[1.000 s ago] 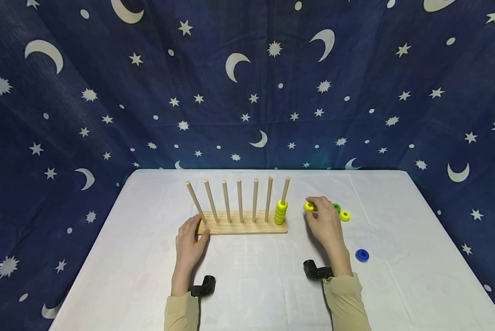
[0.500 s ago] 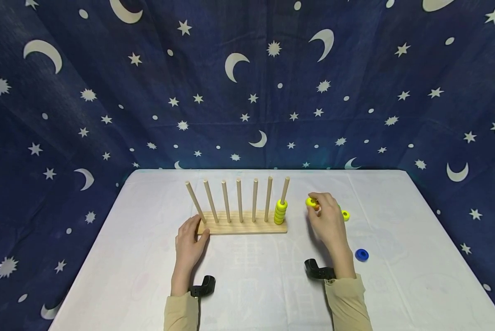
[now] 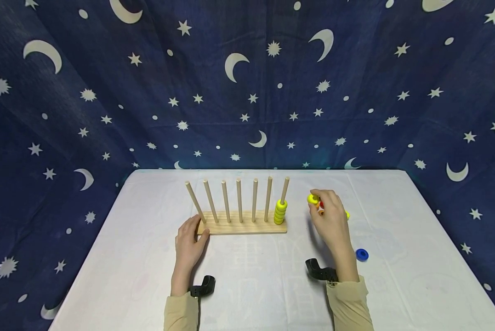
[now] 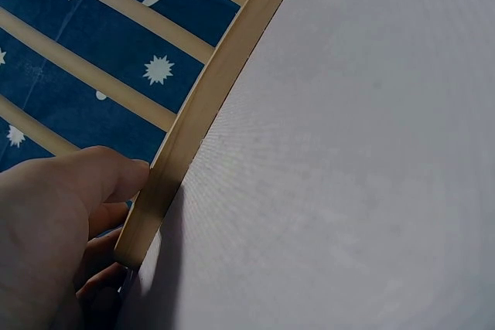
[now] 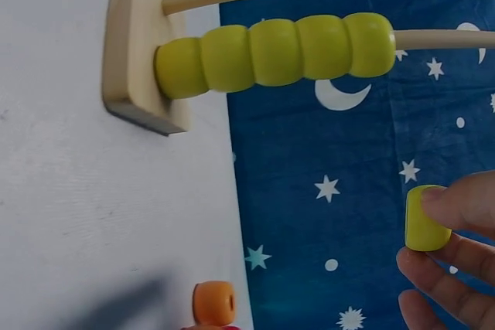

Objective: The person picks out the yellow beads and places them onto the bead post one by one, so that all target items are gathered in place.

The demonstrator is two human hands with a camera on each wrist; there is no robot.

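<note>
My left hand (image 3: pixel 190 243) grips the left end of a wooden peg rack (image 3: pixel 243 227). In the left wrist view its thumb presses the front edge of the base, with the fingers curled round the end. Several upright pegs stand on the rack. The rightmost carries a stack of yellow beads (image 3: pixel 280 212); the others are bare. Right of the rack, my right hand (image 3: pixel 330 223) pinches a loose yellow bead (image 5: pixel 427 222) between thumb and fingers. In the right wrist view this bead is held up off the table, apart from the stack.
Under and beside the right hand lie an orange bead (image 5: pixel 214 303), a red bead (image 3: pixel 321 204) and a partly hidden yellow bead (image 3: pixel 347 215). A blue bead (image 3: pixel 361 254) lies nearer, on the white-covered table (image 3: pixel 247 289). A dark starry cloth (image 3: pixel 230 115) hangs behind.
My right hand has lifted the yellow bead and moved slightly away and to the right, uncovering orange and red beads and hiding the green one. The left hand and rack have stayed still.
</note>
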